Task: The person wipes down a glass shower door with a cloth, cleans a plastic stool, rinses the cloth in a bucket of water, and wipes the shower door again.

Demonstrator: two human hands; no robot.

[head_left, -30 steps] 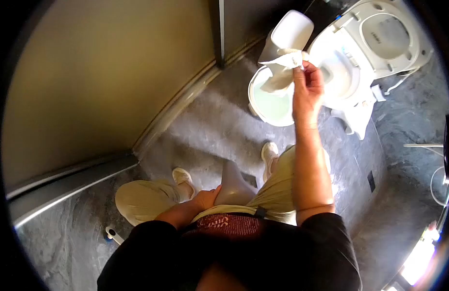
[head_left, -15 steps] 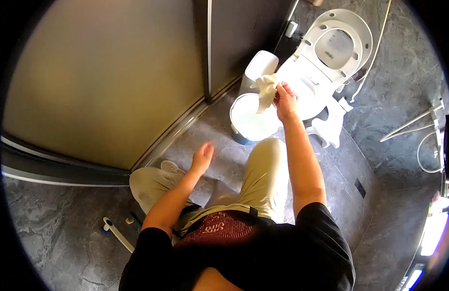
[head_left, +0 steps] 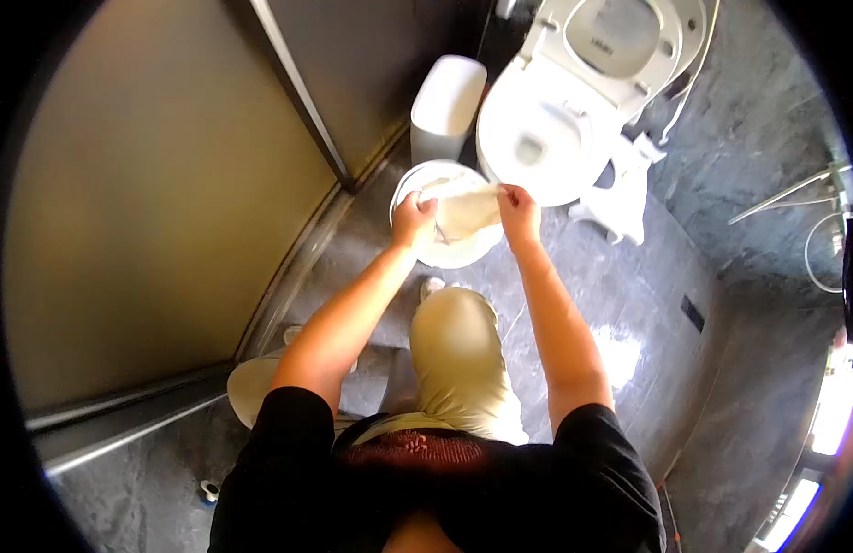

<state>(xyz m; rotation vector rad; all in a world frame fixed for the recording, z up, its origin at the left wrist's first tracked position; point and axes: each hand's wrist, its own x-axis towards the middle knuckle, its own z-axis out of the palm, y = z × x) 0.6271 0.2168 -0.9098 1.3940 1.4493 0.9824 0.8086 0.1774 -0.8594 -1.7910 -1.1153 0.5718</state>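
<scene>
A cream-coloured cloth (head_left: 468, 214) is stretched out between my two hands, above a round white bucket (head_left: 456, 256). My left hand (head_left: 414, 221) grips the cloth's left end, over the bucket's left side. At the upper right corner, my right hand (head_left: 520, 214) pinches the cloth near the bucket's right rim. Part of the bucket's inside is hidden under the cloth and my left hand.
Beyond the bucket stands a white waste bin (head_left: 445, 97). The toilet (head_left: 500, 138) has its seat and lid raised, with a white plastic stool (head_left: 620, 198) at its right. A frosted sliding door (head_left: 168, 184) runs along the left.
My left hand has come up from near my knee and taken hold of the cloth. The cloth, earlier hanging bunched from my right hand, is now spread. My view has shifted.
</scene>
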